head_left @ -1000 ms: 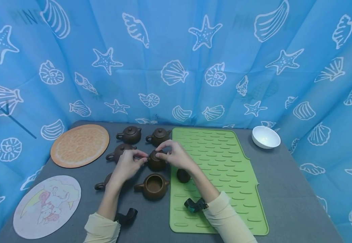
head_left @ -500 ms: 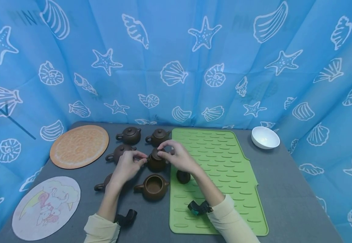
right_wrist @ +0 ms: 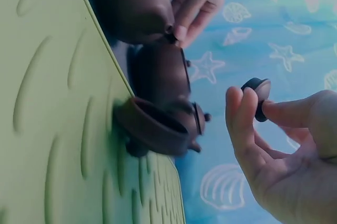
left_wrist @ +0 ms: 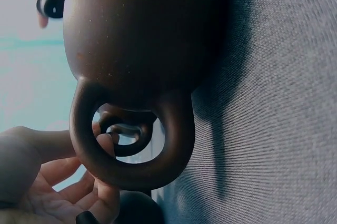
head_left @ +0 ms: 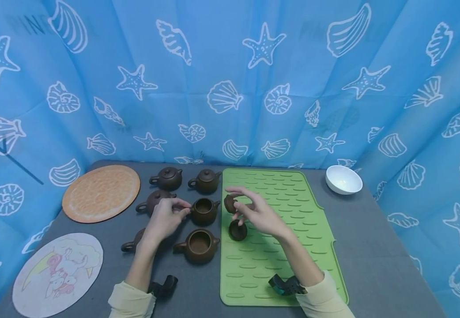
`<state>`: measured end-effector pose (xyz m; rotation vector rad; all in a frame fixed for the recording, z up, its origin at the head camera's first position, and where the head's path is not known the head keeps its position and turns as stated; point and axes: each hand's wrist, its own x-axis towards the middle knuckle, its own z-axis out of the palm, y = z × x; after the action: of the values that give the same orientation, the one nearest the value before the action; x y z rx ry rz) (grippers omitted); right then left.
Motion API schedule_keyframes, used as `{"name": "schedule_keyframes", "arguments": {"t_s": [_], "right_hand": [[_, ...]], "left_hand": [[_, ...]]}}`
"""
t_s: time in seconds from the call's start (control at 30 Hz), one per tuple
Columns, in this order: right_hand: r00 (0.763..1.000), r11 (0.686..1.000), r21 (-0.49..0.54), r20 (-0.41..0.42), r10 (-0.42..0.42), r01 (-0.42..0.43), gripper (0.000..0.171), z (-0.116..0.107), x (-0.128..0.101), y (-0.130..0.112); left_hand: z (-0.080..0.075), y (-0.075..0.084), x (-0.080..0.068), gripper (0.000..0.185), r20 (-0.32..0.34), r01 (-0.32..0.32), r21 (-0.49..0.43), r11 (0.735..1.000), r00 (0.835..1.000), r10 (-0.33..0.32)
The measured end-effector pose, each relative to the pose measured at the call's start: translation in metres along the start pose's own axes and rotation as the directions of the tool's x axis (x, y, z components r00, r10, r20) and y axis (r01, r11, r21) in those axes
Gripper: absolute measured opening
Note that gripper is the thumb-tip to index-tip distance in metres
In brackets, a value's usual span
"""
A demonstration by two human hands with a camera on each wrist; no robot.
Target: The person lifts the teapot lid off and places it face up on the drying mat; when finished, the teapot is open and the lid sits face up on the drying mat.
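Note:
My left hand pinches the handle of a small brown teapot that stands open on the grey table. In the left wrist view that teapot fills the frame, with fingers at its loop handle. My right hand pinches the pot's brown lid and holds it above the left edge of the green mat. The right wrist view shows the lid between thumb and fingers. Another lid lies on the mat just below the right hand.
Lidded teapots stand behind; an open teapot sits in front, and another pot is partly hidden by the left arm. A white bowl stands back right. Two round mats lie left. Blue curtains surround the table.
The right hand lifted the lid off the teapot and carried it right, over the green mat's edge. The pot now stands open. The left hand stayed at the handle.

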<state>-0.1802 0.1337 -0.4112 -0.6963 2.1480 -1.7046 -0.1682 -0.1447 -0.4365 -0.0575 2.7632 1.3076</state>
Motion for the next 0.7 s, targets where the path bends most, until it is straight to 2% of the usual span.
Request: {"name": "schedule_keyframes", "arguments": {"t_s": [0.13,0.27,0.47,0.7], "right_hand": [[1.000,0.999,0.039,0.025,-0.003,0.002,0.039,-0.013,-0.012,-0.001],[0.999,0.999,0.032,0.034,0.039,-0.040,0.042,-0.025,-0.023,0.000],[0.997,0.997,-0.042,0.029,0.073,-0.072,0.053,-0.036,-0.032,0.002],[0.990,0.993,-0.077,0.095,0.101,-0.094,0.053,-0.049,-0.039,0.006]], "left_hand": [[0.000,-0.001,-0.001,0.012,-0.007,-0.010,-0.003,1.000,1.000,0.010],[0.001,-0.001,0.000,0.012,-0.009,-0.010,-0.007,1.000,1.000,0.010],[0.001,-0.002,0.001,0.013,-0.009,-0.006,-0.011,1.000,1.000,0.006],[0.002,-0.002,0.002,0.012,-0.012,-0.002,-0.011,1.000,1.000,0.002]]}}
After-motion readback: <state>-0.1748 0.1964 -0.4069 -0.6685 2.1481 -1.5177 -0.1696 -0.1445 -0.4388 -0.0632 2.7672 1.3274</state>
